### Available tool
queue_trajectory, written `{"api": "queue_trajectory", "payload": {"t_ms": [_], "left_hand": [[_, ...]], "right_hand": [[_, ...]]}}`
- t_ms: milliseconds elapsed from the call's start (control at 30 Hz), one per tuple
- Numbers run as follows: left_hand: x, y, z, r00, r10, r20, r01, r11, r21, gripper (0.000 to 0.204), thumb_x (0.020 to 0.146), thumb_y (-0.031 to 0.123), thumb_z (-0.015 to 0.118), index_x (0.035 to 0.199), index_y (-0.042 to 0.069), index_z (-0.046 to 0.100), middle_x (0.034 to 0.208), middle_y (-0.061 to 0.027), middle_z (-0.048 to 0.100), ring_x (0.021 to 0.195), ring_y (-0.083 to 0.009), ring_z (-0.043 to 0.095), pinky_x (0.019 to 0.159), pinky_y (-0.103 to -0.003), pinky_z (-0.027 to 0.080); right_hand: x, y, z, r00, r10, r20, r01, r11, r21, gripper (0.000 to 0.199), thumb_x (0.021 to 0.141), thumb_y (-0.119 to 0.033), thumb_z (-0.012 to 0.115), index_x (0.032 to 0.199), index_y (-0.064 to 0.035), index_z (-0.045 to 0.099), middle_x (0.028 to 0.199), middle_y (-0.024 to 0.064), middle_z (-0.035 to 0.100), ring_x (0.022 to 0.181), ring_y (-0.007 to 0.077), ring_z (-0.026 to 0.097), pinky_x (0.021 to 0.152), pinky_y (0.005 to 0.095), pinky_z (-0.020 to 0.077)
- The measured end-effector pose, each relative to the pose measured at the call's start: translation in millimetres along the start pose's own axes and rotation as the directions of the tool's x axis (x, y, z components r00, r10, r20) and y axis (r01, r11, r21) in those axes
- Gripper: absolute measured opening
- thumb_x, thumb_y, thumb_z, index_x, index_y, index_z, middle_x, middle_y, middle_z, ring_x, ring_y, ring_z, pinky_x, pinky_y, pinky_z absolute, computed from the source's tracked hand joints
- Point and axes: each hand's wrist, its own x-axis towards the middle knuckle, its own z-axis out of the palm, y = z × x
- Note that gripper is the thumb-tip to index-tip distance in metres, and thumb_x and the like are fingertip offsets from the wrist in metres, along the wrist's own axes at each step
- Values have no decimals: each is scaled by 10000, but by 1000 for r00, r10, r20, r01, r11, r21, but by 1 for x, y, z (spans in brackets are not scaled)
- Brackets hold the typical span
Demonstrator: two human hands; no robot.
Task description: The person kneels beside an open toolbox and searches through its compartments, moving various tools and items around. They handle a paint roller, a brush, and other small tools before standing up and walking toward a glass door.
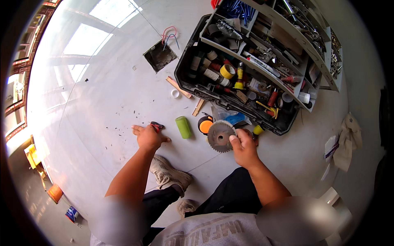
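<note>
"Right hand (246,150) grips a round, toothed saw blade (218,137) at its edge, over the pale floor (102,102)"

"And the left hand (147,137)?"

"It is beside a red-and-black hand tool (157,126); whether it grips it, I cannot tell"

"What lies around them?"

"Between the hands, a green cylinder (183,127) and, just beside the saw blade, an orange-and-black tape measure (205,124); beyond, an open toolbox (283,129) crammed with tools (239,76), near a square hole (160,56) in the floor"
</note>
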Motion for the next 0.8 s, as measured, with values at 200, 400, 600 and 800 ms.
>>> {"api": "queue_trajectory", "payload": {"t_ms": [200, 400, 600, 800], "left_hand": [[0, -6, 6, 1000, 8, -28, -8, 1000, -4, 916, 570, 473, 1028, 1295, 38, 675, 1614, -514, 68, 1553, -581, 183, 1062, -468, 532], [-1, -7, 4, 999, 21, -45, -21, 1000, -3, 898, 563, 475, 1030, 1271, 47, 683, 1598, -533, 63, 1529, -586, 238, 1016, -468, 558], [-1, -2, 0, 1000, 2, 9, -2, 1000, -9, 982, 552, 533, 1020, 1318, 34, 665, 1614, -514, 58, 1560, -556, 197, 1116, -467, 498], [4, -8, 4, 1000, 10, 5, -10, 999, -32, 977, 540, 515, 1028, 1319, 43, 675, 1620, -506, 66, 1555, -551, 217, 1121, -459, 499]], "right_hand": [[9, -26, -11, 988, -42, -149, 4, 969, -249, 241, 955, -193, 725, 1113, -11, 722, 825, 125, 694, 846, 374, 671, 840, 460, 547], [112, -96, -37, 833, -543, -101, 485, 806, -339, 275, 918, -181, 753, 1149, -36, 722, 1104, 143, 697, 1083, 371, 646, 965, 462, 523], [259, -76, 25, 796, -605, 2, 535, 702, -470, 462, 863, -256, 782, 1269, -62, 675, 1354, 197, 625, 1276, 423, 578, 1098, 495, 472], [265, -82, 29, 972, -234, 5, 196, 799, -569, 558, 836, -410, 791, 1254, -72, 643, 1263, 223, 640, 1217, 431, 616, 1033, 496, 517]]}}
